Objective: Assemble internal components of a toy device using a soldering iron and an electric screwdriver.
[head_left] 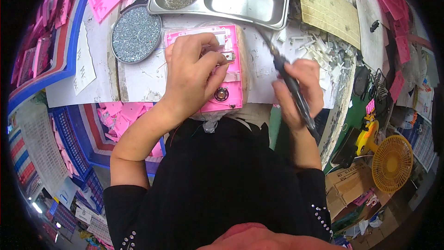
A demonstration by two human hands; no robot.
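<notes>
A pink plastic casing (237, 83) lies on a padded block on the bench in front of me. It holds a small round speaker (221, 94) and a small metal part (230, 56). My left hand (192, 65) rests over the casing, its thumb and index finger pinched beside the metal part; what they hold is too small to make out. Thin wires show by this hand. To the right of the casing, my right hand (305, 85) grips a black-handled pen-shaped tool (296, 92) with a thin shaft. Its shaft points up and left, apart from the casing.
Beyond the casing stands a steel compartment tray (212, 15) with small metal pieces. A round dish of screws (136, 33) sits left of it. White plastic pieces (319, 53) litter the right side. Pink parts fill a blue-edged bin (27, 88). A yellow fan (392, 163) stands lower right.
</notes>
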